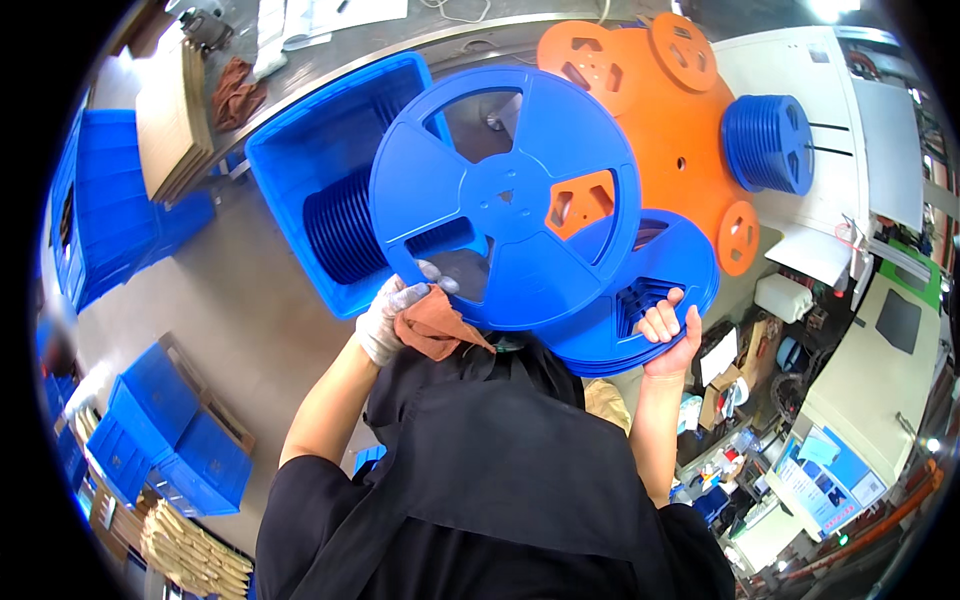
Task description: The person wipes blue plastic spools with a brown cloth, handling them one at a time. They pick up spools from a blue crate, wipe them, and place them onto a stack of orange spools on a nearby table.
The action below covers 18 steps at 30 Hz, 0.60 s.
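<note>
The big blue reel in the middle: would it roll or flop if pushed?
The big blue reel would probably roll on its round rim. Its flat, unbent face looks stiff, not floppy. Big cut-outs may keep it light.

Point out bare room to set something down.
Grey floor shows bare between the open blue plastic bin and blue plastic crates; the large orange disc is bare around its hole, between small orange reels. Crowded: between the gloved left hand and bare right hand, where round blue plastic reels overlap.
</note>
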Motion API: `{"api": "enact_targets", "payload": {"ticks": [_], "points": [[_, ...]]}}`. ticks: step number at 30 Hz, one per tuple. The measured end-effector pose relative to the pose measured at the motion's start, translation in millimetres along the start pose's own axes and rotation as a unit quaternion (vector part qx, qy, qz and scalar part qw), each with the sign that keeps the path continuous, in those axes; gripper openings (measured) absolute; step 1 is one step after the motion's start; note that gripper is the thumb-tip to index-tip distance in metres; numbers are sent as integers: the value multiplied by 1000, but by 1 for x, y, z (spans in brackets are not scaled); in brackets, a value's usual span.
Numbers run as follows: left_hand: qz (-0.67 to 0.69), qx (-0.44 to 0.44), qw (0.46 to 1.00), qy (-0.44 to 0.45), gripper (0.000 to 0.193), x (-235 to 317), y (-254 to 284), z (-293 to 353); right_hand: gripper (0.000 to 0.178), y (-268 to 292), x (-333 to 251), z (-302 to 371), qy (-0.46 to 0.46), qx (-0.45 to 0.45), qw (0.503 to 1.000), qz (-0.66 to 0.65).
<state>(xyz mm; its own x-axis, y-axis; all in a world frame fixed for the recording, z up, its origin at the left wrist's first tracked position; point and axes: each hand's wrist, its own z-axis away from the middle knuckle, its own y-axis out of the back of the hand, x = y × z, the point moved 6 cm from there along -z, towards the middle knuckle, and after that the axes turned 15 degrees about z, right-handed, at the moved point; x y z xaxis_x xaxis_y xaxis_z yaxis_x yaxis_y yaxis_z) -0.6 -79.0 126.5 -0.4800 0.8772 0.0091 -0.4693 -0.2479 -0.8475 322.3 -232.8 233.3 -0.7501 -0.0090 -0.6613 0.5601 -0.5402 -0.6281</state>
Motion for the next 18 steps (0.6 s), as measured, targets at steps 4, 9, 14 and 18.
{"api": "enact_targets", "payload": {"ticks": [4, 9, 14, 18], "points": [[19, -6, 1000, -21, 34, 5, 9, 1, 29, -6, 10, -6, -24, -26, 999, -8], [-9, 19, 997, -81, 36, 22, 28, 9, 28, -6, 16, -7, -46, -18, 999, 1], [-30, 147, 961, -233, 23, 78, 82, 7, 21, -3, 21, -6, -53, 11, 998, 28], [-239, 318, 849, -349, 21, 119, 104, -9, 21, 0, 24, -7, -57, 12, 998, 32]]}}
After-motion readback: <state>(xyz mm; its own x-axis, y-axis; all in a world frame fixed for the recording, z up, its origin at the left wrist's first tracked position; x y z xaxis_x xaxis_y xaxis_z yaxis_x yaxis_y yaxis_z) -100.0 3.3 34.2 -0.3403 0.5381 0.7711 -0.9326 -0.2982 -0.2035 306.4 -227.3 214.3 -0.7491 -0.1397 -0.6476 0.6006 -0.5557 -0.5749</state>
